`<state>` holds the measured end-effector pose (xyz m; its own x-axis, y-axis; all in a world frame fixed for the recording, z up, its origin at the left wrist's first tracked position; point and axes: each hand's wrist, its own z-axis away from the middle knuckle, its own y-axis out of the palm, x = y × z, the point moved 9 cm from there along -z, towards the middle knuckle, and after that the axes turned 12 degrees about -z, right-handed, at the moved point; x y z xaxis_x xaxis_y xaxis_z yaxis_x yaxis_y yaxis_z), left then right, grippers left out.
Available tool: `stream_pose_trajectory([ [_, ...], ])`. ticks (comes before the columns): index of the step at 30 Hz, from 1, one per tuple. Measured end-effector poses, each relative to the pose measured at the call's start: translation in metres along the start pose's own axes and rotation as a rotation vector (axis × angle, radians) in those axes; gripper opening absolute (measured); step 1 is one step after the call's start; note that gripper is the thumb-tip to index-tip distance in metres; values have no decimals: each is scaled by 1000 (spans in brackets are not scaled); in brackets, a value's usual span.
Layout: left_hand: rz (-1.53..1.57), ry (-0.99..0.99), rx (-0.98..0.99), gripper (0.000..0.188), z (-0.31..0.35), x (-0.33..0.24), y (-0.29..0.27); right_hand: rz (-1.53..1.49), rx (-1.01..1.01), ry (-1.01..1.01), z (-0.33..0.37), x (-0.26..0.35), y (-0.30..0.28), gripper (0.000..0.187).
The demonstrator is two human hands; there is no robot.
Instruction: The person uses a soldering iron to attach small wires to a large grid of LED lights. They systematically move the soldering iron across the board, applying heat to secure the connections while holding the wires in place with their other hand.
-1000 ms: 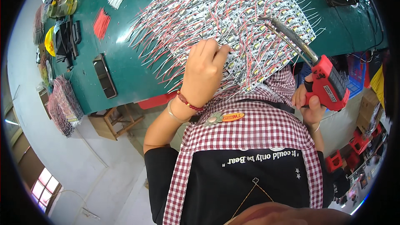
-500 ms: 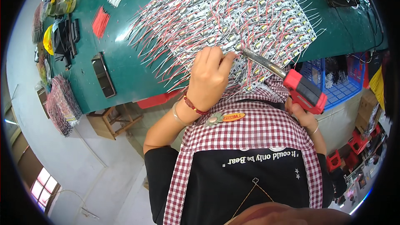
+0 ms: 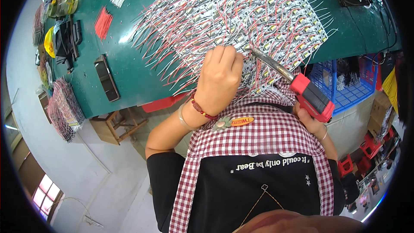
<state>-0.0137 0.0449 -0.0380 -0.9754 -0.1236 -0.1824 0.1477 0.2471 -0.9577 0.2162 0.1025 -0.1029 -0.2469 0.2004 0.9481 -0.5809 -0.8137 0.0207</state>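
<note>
The right hand [image 3: 311, 124] is holding an iron [image 3: 302, 86]; over boards [image 3: 241, 11], the left hand [image 3: 219, 77] is hiding its grip, contents unclear.

Here's the single view, riding on the wearer's head, fisheye-wide, peering steeply down over the checked apron [image 3: 263, 137], left hand [image 3: 219, 80] and right hand [image 3: 311, 123] near, green table [image 3: 136, 73] beyond, pale wall [image 3: 47, 146] bowing leftward.

On the green surface [image 3: 84, 69] one dark phone [image 3: 107, 79]; lower, a wooden stool [image 3: 105, 128]; at right, a blue basket [image 3: 358, 99].
</note>
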Motion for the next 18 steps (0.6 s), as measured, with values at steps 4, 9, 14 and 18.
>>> stream_pose_trajectory([
  [4, -5, 2, 16, 22, -1, -1, 0, -5, -15, -9, -1, 0, 1, 16],
  [9, 12, 22, 9, 21, -3, -2, -2, 72, -8, -93, -2, 4, 3, 16],
  [14, 8, 16, 22, 21, -3, -2, 0, -54, -1, 23, 11, -11, -2, 17],
  [18, 9, 19, 15, 21, -2, -3, 0, -347, -11, 1, 8, 4, 0, 27],
])
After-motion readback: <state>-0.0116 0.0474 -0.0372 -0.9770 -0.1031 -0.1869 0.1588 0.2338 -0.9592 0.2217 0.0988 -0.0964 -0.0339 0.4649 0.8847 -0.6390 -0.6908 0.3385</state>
